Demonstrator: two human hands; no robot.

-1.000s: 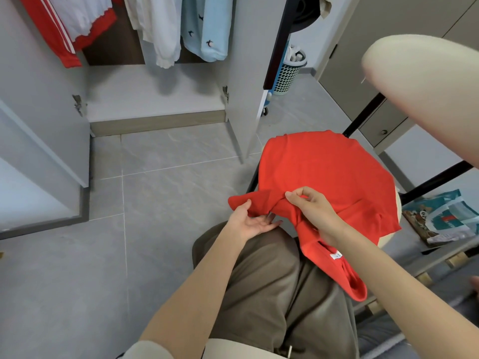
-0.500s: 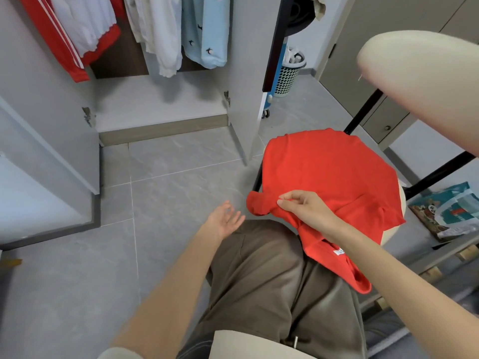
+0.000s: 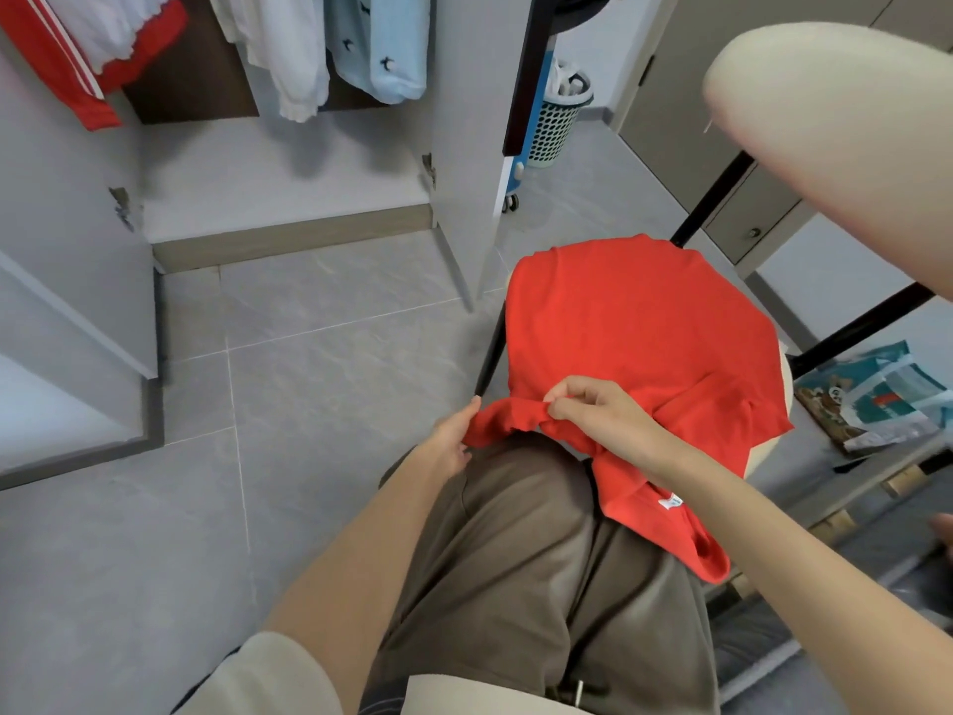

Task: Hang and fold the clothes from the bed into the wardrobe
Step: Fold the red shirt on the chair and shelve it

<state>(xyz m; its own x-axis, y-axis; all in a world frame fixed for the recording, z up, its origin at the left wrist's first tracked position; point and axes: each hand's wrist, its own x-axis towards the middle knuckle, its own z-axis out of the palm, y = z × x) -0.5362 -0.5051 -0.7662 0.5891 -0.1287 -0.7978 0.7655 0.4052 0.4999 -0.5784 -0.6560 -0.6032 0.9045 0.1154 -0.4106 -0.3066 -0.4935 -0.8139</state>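
The right hand [image 3: 593, 420] pinches the bunched sleeve [image 3: 508, 418] of the red shirt [image 3: 644, 327], whose body spreads just beyond it on the chair seat [image 3: 762, 454]. The sleeve runs leftward from that pinch to the nearer left hand [image 3: 451, 438], which touches its tip, grip hidden

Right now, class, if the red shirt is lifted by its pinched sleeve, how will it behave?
Probably floppy: the red shirt drapes over the seat and sags off its edge. Likely light: the right hand bunches the sleeve with fingertips alone.
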